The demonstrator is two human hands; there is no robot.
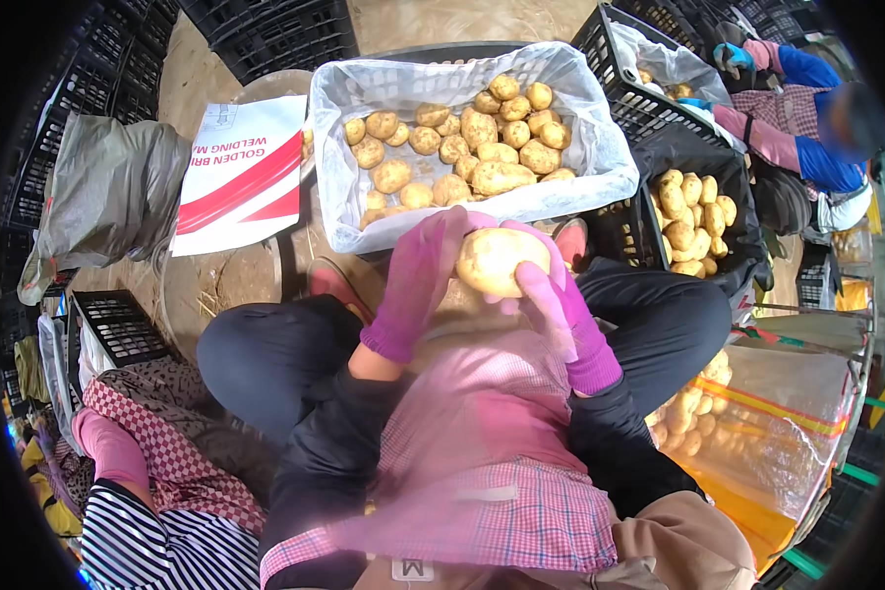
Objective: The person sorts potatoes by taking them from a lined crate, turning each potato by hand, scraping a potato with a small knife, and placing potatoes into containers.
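Note:
A large pale potato [498, 262] is held up before me, over the near edge of a lined crate. My right hand [549, 295], in a purple glove, grips it from the right, thumb on its near face. On its left side is my left hand [428, 273], gloved alike; its fingertips reach behind the potato, and whether they bear on it I cannot tell. Beyond both hands stands the crate with a white plastic liner [597, 166], holding many loose, soil-marked potatoes [479, 129].
At the right stands a black-lined crate [756, 254] of potatoes, with a clear sack [782, 391] of potatoes nearer me. Left lie a printed red-and-white sheet [243, 177] and a grey sack [110, 192]. Co-workers sit at upper right and lower left. Black crates [273, 33] stand behind.

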